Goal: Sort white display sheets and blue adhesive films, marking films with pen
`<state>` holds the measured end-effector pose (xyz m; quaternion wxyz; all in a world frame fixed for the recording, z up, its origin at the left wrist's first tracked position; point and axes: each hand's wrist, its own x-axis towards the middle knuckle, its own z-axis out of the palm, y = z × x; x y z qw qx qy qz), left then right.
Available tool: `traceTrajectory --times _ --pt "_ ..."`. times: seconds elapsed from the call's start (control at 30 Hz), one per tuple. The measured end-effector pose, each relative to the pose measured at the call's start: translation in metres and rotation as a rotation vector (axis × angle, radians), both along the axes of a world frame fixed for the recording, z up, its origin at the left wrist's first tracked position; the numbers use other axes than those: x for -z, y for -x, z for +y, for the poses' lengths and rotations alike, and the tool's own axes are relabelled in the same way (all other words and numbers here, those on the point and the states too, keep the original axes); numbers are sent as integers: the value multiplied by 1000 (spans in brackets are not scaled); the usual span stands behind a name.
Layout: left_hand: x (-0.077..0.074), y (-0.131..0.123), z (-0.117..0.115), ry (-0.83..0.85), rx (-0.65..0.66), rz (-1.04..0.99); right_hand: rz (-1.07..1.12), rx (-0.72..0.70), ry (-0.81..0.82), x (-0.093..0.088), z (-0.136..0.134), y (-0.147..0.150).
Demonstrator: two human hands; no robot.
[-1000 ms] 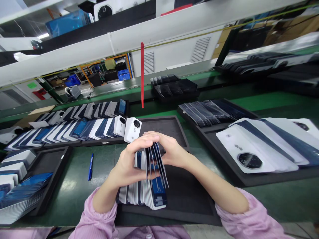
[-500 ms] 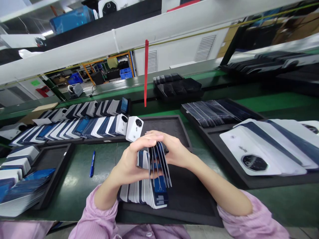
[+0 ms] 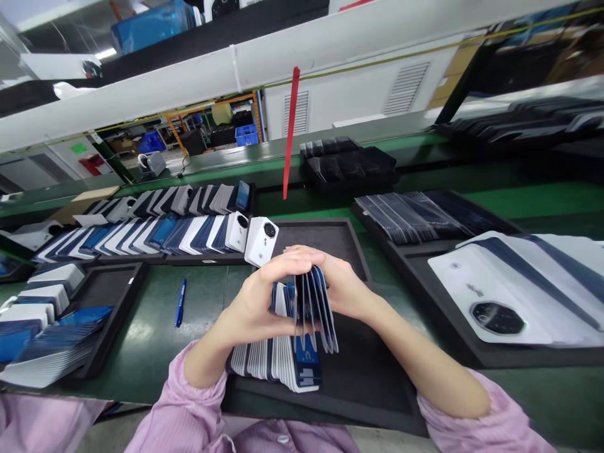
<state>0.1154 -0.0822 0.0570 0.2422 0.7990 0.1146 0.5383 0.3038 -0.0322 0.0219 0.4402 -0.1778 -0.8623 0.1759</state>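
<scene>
Both hands hold a small upright bunch of thin phone back covers point(image 3: 317, 311), their edges slightly fanned apart. My left hand point(image 3: 264, 299) grips the left side, fingers over the top and thumb across the lower part. From the right, my right hand point(image 3: 346, 286) closes round the far edge and top; some of its fingers are hidden behind the covers. Just below and left, a packed row of white and dark-blue phone back covers point(image 3: 264, 362) leans in a black foam tray point(image 3: 372, 384). The held covers overlap part of that row in view.
A second black tray point(image 3: 325, 236) lies behind my hands, with white camera-cutout covers point(image 3: 262, 242) at its left. Filled trays stand left and right, including large white covers point(image 3: 509, 296). A blue pen point(image 3: 180, 303) lies on the green bench point(image 3: 160, 314). Red tape point(image 3: 291, 132) hangs ahead.
The whole view has shifted a little. My hands and the held covers sit slightly further right over the tray, and the covers' edges are fanned somewhat differently. Both hands keep their grip.
</scene>
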Motion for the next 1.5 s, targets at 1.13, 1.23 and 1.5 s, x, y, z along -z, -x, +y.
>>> traceTrajectory --times 1.13,1.23,1.5 --pt "-2 3 8 -101 -91 -22 -37 -88 140 -1 -1 1" --pt "-1 3 8 -86 -107 -29 -46 -99 137 -1 -1 1" --pt "-3 -2 5 -150 49 -20 -30 31 -37 -1 -2 -2"
